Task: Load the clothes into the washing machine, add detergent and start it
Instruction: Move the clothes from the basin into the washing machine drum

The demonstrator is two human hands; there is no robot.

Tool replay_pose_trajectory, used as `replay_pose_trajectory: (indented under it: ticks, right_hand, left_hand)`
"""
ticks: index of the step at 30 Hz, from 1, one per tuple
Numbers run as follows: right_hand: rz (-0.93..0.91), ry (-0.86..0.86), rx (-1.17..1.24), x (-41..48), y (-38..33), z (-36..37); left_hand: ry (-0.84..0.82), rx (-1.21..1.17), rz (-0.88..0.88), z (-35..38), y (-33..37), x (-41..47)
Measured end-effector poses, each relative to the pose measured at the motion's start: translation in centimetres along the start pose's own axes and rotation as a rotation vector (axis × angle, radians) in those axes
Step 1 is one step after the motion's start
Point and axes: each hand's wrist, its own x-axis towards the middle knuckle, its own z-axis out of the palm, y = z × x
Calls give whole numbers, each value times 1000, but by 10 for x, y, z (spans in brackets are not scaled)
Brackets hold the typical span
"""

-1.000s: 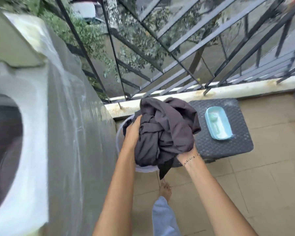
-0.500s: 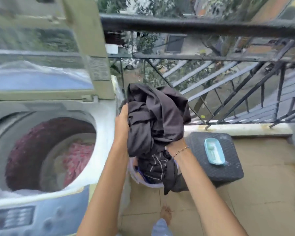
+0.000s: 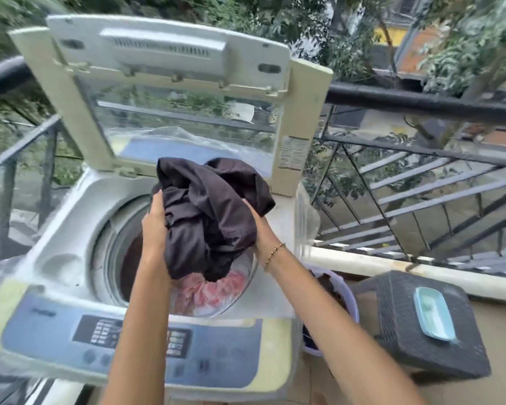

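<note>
Left hand [image 3: 154, 226] and right hand [image 3: 260, 232] grip the dark bundle [image 3: 211, 209] from opposite sides above the drum [image 3: 120, 252].

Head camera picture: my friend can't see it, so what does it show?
A left hand and right hand hold a bundle of dark clothes over the open drum of a washing machine, lid up, pink laundry already inside. At the right, a basket stands beside a dark stool bearing a light blue tray.
</note>
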Motion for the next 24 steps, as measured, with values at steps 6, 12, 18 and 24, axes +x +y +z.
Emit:
replay_pose_trajectory:
  ticks: [6, 12, 18, 24]
  right_hand:
    - [117, 249, -587, 7, 20, 3]
    - [51, 72, -761, 2, 19, -9]
    - [-179, 86, -537, -19, -21, -36]
    - [-217, 212, -467, -37, -54, -133]
  left_hand:
    - [227, 354, -334, -29, -47, 41]
    - [260, 386, -223, -15, -63, 32]
    - [116, 165, -94, 61, -50, -12]
    - [-145, -60, -83, 170, -47, -84]
